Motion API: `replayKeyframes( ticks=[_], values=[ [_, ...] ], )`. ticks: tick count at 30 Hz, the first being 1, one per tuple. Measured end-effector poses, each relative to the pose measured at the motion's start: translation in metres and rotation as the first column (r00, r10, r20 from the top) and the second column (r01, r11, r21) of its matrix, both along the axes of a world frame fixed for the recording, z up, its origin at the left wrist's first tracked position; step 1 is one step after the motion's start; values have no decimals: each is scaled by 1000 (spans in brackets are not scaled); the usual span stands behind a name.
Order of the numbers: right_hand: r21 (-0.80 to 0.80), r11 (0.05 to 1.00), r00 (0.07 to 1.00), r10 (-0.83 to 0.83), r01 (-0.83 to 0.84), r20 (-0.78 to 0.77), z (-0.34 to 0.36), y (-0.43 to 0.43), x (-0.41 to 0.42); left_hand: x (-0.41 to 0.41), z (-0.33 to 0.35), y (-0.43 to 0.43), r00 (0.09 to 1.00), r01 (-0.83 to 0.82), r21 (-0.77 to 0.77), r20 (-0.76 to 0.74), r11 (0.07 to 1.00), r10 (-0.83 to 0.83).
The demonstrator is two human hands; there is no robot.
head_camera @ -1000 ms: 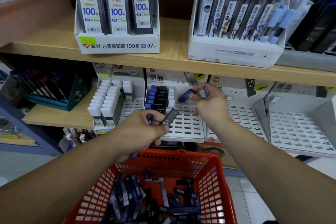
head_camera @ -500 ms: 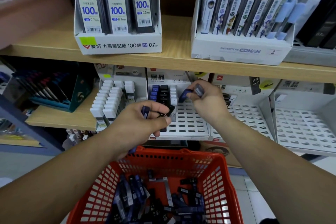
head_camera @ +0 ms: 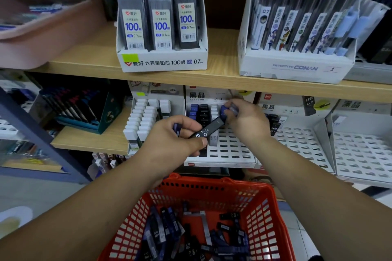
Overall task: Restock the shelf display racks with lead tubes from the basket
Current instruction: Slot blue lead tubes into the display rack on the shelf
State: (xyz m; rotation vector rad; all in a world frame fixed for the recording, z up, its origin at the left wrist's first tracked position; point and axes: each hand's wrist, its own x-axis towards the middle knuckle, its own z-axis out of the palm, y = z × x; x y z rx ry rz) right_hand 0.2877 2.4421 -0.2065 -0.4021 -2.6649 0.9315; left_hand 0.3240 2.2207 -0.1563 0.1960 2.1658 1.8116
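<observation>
Nearest you, the red basket (head_camera: 212, 184) held loose lead tubes (head_camera: 161, 231) lying in all directions. Above it, your left hand (head_camera: 167, 146) pinched a black tube (head_camera: 210, 129). Its long axis slanted up and right, with the far end toward your right hand (head_camera: 248, 123). That hand gripped blue tubes (head_camera: 230, 110) at the back of the white slotted rack (head_camera: 231, 150).

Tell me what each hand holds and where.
Left hand pinches black tube by lower end, plus a blue tube; right hand pinches two tubes, where unclear.
</observation>
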Motion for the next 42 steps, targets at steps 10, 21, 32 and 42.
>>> replayKeyframes(
  ticks=[10,21,32,42],
  values=[
    [-650,750,948,281,-121,148,47,20,62,3,9,37,998,-38,-31,-61,999,36],
    [-682,707,923,112,185,367,50,111,133,12,-5,113,974,26,-176,-216,984,-64],
    [-868,462,939,177,184,294,25,132,145,-29,-35,193,866,62,-413,-430,909,-255],
    [-901,397,964,116,177,240,27,144,143,-32,-35,196,797,113,-570,-438,814,-417]
  ],
)
